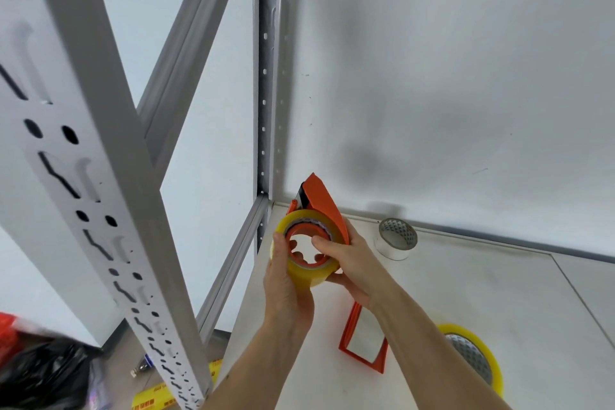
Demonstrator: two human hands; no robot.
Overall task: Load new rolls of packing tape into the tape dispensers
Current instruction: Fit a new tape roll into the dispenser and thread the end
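Both hands hold an orange dispenser (324, 206) with a yellow roll (307, 271) seated on its hub, raised above the shelf (466, 293) near the shelf's back left corner. The left hand (288, 289) wraps the roll's near rim from the left, its fingers (293, 245) curled into the orange core and closed on the roll. The right hand (349, 263) grips the dispenser from the right, thumb laid across the roll's face toward the core, fingers closed around the orange body behind it. The dispenser's nose points up toward the wall, above the roll. Right of the roll and nearer the wall, a white roll (396, 240) stands on the shelf, apart from the hands. Below the roll, between the two forearms, an orange frame piece (362, 348) lies flat on the shelf. Further right of the roll and nearer the camera, a second yellow roll (479, 353) rests on the shelf, partly hidden by the right forearm. Left of the roll, a perforated grey upright (100, 210) of the rack rises in the foreground; past it, a black bag (43, 373) lies on the floor.
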